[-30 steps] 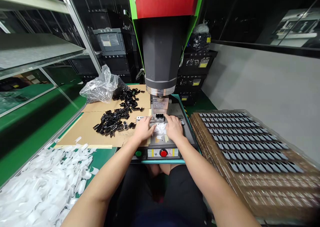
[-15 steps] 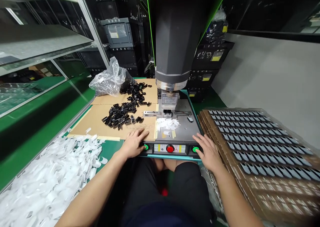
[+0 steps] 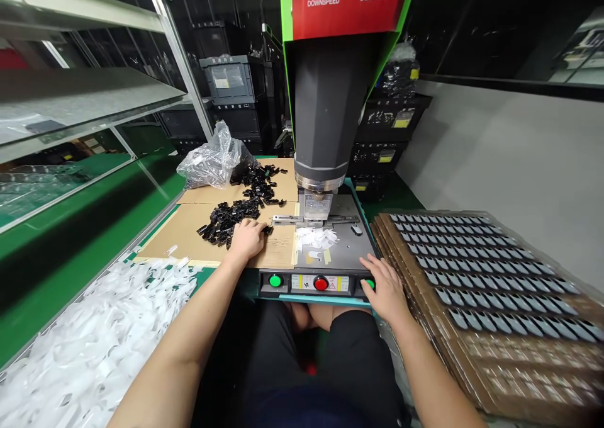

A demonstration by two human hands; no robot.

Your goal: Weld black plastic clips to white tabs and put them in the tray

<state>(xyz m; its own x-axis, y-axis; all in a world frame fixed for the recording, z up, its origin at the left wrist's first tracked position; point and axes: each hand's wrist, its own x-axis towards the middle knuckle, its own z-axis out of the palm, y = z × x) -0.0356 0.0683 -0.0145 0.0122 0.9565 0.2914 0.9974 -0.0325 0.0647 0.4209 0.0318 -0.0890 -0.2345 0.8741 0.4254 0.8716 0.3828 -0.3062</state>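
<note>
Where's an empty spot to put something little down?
The flat tan cardboard looks mostly bare left of the glossy black curved pieces. The flat grey metal plate has room between the thin white slips and the right hand. It's crowded beside the left hand and where translucent white pieces are heaped, front left.

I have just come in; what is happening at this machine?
A person sits at a press machine. The left hand is at the black parts on the cardboard; whether it grips one is unclear. The right hand is at the right green button, partly covering it. The machine's metal head appears to be down on the fixture, with white pieces lying just in front.
</note>
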